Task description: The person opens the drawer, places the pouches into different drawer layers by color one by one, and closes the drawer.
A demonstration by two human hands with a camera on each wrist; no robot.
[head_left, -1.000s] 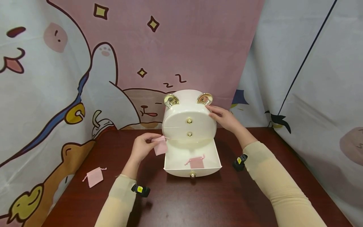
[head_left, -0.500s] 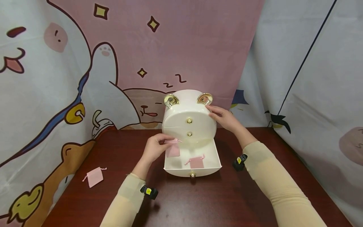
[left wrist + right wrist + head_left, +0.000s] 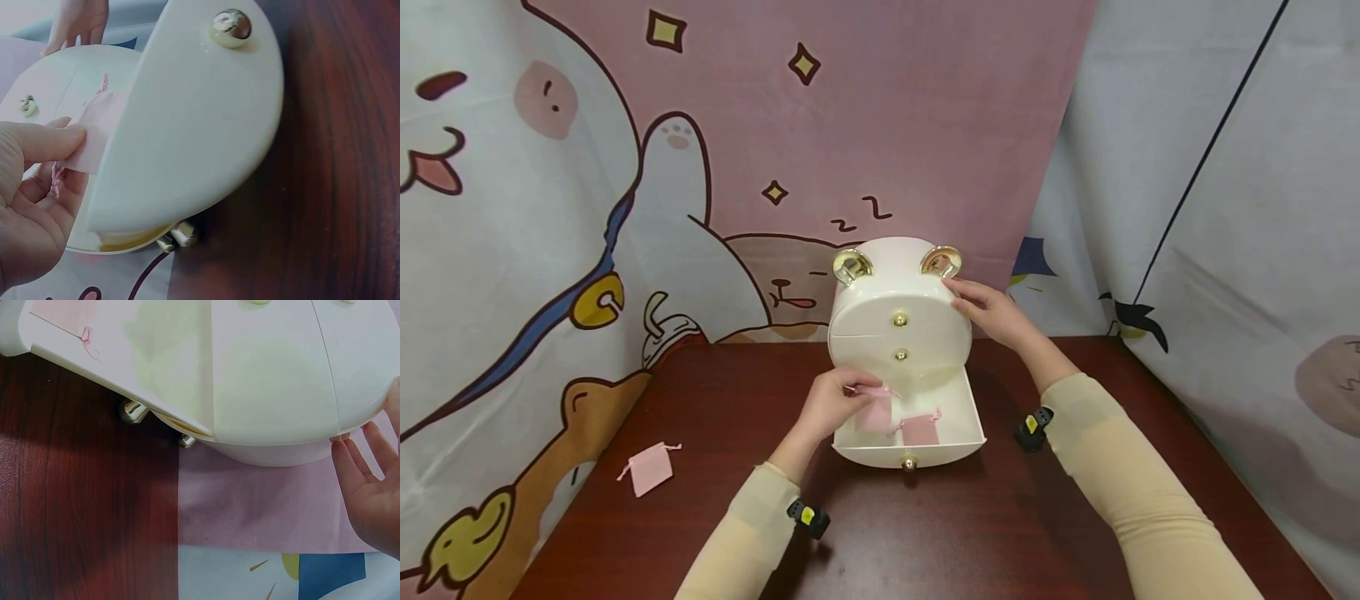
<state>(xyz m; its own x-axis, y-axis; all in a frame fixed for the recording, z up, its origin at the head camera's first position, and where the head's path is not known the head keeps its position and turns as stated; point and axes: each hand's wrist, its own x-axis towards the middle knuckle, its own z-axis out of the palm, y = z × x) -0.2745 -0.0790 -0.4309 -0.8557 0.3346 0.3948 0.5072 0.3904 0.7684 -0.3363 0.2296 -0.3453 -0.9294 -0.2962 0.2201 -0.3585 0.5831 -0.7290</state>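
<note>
A small pink drawstring pouch [image 3: 875,412] is pinched by its gathered top between the thumb and fingers of my left hand [image 3: 826,408]. It hangs in the left part of the pulled-out bottom drawer [image 3: 951,396]; I cannot tell whether it touches the drawer floor. A second pink pouch [image 3: 921,432] lies in the drawer to its right. The drawer belongs to a cream rounded box [image 3: 895,279] with gold ears and knobs. My right hand [image 3: 996,318] touches the box's upper right side, and the right wrist view shows its fingers [image 3: 351,465] fairly straight against the edge.
Another pink pouch [image 3: 651,469] lies on the dark wooden table [image 3: 925,542], well to the left of the box. Above the open drawer, two further drawers with gold knobs [image 3: 900,320] are closed. A printed cloth [image 3: 925,125] hangs close behind the box.
My left hand has carried the pouch rightward from beside the drawer to inside its left part, and slightly lower. The right hand stays on the box.
</note>
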